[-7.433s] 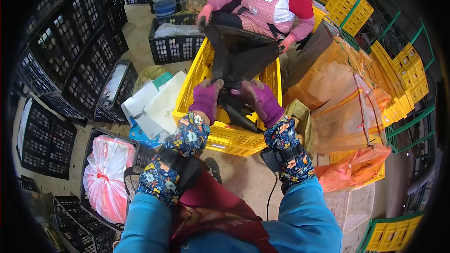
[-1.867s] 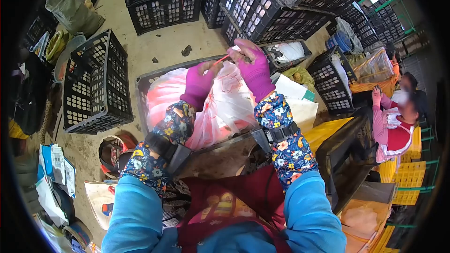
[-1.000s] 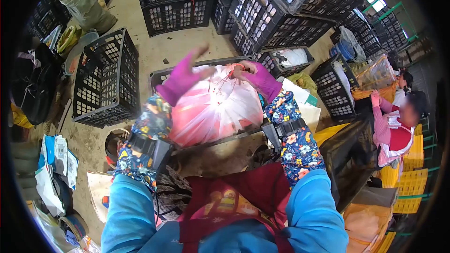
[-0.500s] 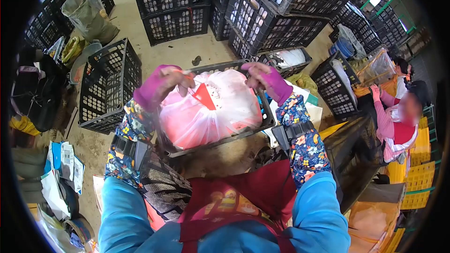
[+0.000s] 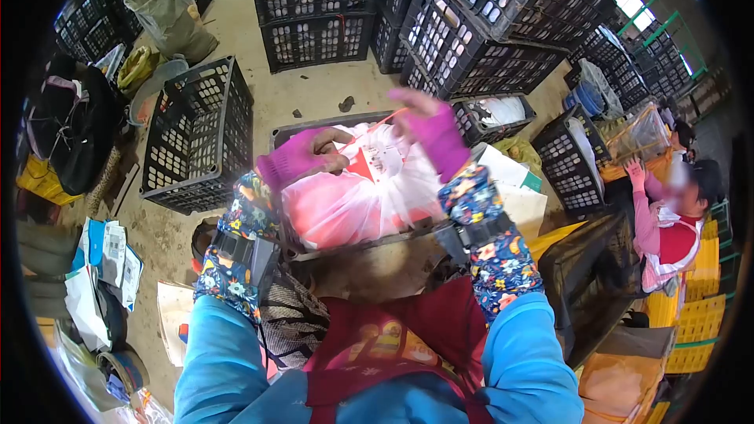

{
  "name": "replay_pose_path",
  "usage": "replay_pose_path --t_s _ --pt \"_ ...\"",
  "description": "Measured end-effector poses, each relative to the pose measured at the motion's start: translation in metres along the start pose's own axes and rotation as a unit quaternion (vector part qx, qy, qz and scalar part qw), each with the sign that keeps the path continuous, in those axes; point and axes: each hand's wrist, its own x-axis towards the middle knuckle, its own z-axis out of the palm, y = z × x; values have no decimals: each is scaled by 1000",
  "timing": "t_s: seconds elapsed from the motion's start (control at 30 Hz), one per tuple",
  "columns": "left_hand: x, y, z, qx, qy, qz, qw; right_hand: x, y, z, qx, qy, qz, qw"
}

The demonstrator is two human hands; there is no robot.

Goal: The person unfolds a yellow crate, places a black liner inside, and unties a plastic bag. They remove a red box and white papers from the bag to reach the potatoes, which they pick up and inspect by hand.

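Observation:
A translucent white plastic bag (image 5: 353, 208) with pinkish-red contents fills a low black crate (image 5: 292, 248) in front of me. On top of the bag show a red patch (image 5: 360, 166) and some printed marks. A thin orange string (image 5: 379, 122) runs between my hands above it. My left hand (image 5: 308, 159), in a purple fingerless glove, has its fingers curled at the bag's top, on the string's lower end. Higher and to the right, my right hand (image 5: 430, 129), gloved alike, pinches the other end; its fingertips are slightly blurred.
A black crate (image 5: 196, 137) stands at left. Stacked full crates (image 5: 318, 16) rise ahead, with a smaller crate (image 5: 495, 119) at right. Papers (image 5: 514, 188) lie by my right forearm. A co-worker (image 5: 667, 228) sits at far right near yellow crates (image 5: 699, 330).
My view has shifted a little, moving the scene right. My hands have come closer over the bag. The right hand has turned inward, and the orange string now stretches between both hands.

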Motion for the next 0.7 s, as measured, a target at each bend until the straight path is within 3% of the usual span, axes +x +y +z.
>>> replay_pose_path --t_s 0.07,0.13,0.17,0.2,0.27,0.37,0.5,0.57,0.6,0.7 --pt "8 -11 -5 -12 -24 -4 1000 1 -4 -25 -22 44 -26 998" --pt "19 -3 2 38 39 31 998 -11 9 -31 -112 43 -10 993" --pt "24 0 4 25 70 28 997 -16 8 -29 -280 -6 26 960" --pt "26 1 5 13 102 22 994 -24 11 -22 -261 -55 53 962" --pt "28 0 4 9 105 55 993 -31 11 -11 -194 -67 86 975" --pt "36 -8 9 -7 126 111 986 -27 10 -9 -200 -33 8 979" --pt "45 -14 17 -16 164 159 973 -24 9 1 -305 -89 -63 946" --pt "54 -29 14 26 145 177 973 -26 12 7 -329 -151 -45 931" --pt "55 -35 15 56 183 171 967 -26 5 10 -361 -197 -34 911" --pt "53 -41 -10 -98 403 57 908 -36 -16 4 -187 -162 39 968"
